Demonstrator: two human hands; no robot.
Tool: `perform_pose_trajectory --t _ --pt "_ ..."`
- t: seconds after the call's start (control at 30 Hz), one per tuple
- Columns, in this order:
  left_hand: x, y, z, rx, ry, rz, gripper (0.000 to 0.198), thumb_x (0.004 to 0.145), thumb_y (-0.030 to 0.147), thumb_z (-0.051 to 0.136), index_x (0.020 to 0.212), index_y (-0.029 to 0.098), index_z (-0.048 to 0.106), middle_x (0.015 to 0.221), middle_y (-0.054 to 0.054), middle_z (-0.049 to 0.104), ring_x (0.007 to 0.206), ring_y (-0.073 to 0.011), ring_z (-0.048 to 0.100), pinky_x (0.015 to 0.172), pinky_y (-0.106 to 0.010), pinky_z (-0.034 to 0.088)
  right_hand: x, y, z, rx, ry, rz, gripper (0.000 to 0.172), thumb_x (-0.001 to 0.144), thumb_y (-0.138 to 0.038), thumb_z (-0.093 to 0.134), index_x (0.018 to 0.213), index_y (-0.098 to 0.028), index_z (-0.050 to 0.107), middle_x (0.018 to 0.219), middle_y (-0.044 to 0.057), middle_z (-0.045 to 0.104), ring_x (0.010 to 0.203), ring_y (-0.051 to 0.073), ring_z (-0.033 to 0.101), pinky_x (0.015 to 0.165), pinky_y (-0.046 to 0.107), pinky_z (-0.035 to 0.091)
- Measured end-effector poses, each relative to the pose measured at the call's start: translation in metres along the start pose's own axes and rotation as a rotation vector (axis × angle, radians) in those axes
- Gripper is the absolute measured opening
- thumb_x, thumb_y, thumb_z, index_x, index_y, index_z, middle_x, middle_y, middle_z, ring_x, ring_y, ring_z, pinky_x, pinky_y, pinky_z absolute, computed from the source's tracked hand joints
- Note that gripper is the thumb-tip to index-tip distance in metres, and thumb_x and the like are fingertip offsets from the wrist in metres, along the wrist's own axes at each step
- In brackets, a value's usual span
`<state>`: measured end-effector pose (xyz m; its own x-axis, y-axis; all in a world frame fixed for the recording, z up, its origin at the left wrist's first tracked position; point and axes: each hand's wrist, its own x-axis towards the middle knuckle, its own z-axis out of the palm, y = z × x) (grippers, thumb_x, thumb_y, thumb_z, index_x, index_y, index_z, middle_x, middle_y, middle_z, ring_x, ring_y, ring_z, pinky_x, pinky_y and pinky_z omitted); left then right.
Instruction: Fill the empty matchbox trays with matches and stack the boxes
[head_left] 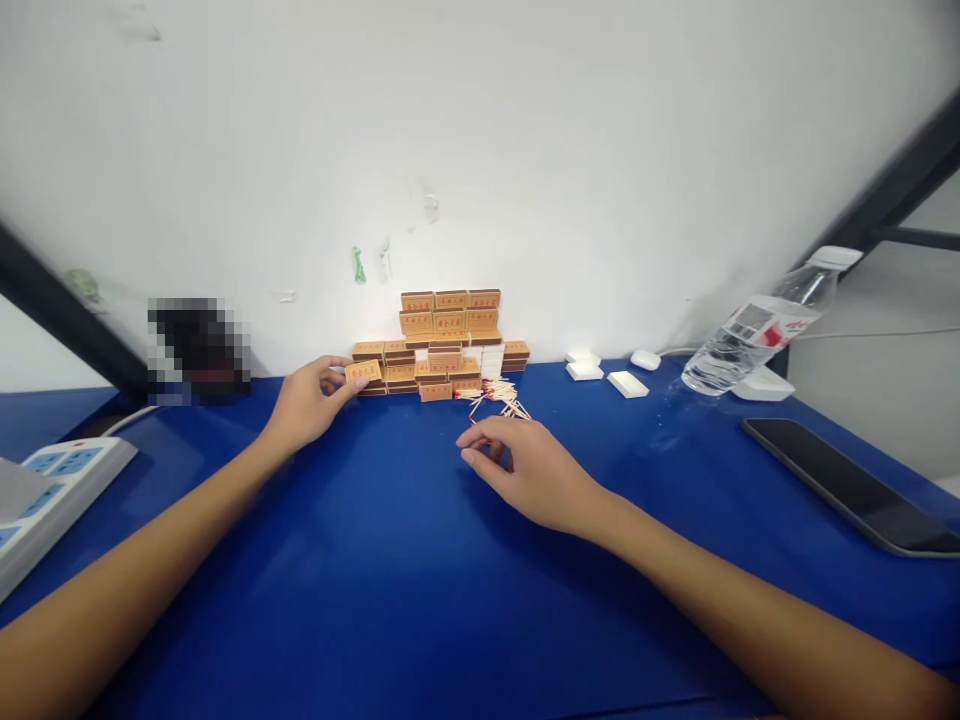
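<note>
My left hand pinches a matchbox between thumb and fingers, at the left end of a stepped stack of matchboxes. The stack stands against the wall, orange-yellow with red lettering. Just in front of it, loose matches with red heads lie in a heap. My right hand hovers on the near side of the matches. Its fingers are loosely curled, thumb and index tips a little apart, and nothing shows between them.
Small white trays and a white rounded object lie right of the stack. Farther right are a tilted water bottle and a black phone. A power strip sits at the left on the blue table.
</note>
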<state>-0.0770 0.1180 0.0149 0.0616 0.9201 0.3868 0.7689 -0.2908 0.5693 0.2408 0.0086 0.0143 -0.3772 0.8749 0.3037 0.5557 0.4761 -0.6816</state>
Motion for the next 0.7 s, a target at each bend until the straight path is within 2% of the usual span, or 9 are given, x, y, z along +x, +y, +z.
perform_pose_trajectory --t 0.17,0.33,0.53,0.7 --pt "0.006 0.008 0.007 0.09 0.052 0.082 0.05 0.087 0.056 0.071 0.121 0.019 0.077 0.079 -0.003 0.07 0.073 -0.0223 0.061 0.076 -0.036 0.048 0.0 -0.002 -0.001 -0.021 -0.013 -0.028 0.013 0.097 -0.019 0.062 0.095 -0.021 0.074 0.09 0.001 0.076 0.073 0.014 0.064 0.07 0.03 0.05" --pt "0.007 0.018 0.005 0.133 0.085 0.147 0.047 0.087 0.049 0.075 0.124 0.02 0.078 0.084 -0.004 0.071 0.078 -0.0231 0.061 0.079 -0.036 0.048 0.001 -0.002 -0.002 -0.031 0.004 -0.044 0.013 0.097 -0.018 0.062 0.093 -0.02 0.074 0.088 0.001 0.075 0.073 0.014 0.064 0.071 0.03 0.049" --pt "0.002 0.022 0.014 0.144 0.058 0.187 0.047 0.097 0.052 0.064 0.13 0.021 0.075 0.088 -0.004 0.076 0.076 -0.0215 0.065 0.075 -0.034 0.051 0.001 -0.002 -0.004 -0.046 -0.01 -0.041 0.013 0.096 -0.017 0.062 0.089 -0.021 0.072 0.087 0.0 0.075 0.074 0.014 0.063 0.072 0.03 0.049" --pt "0.002 0.028 0.029 0.28 0.043 0.271 0.045 0.099 0.048 0.064 0.133 0.02 0.074 0.103 -0.011 0.077 0.097 -0.0315 0.064 0.09 -0.044 0.05 0.001 -0.003 -0.006 -0.048 0.024 -0.044 0.013 0.096 -0.018 0.061 0.091 -0.022 0.073 0.089 0.001 0.076 0.074 0.015 0.063 0.071 0.031 0.049"
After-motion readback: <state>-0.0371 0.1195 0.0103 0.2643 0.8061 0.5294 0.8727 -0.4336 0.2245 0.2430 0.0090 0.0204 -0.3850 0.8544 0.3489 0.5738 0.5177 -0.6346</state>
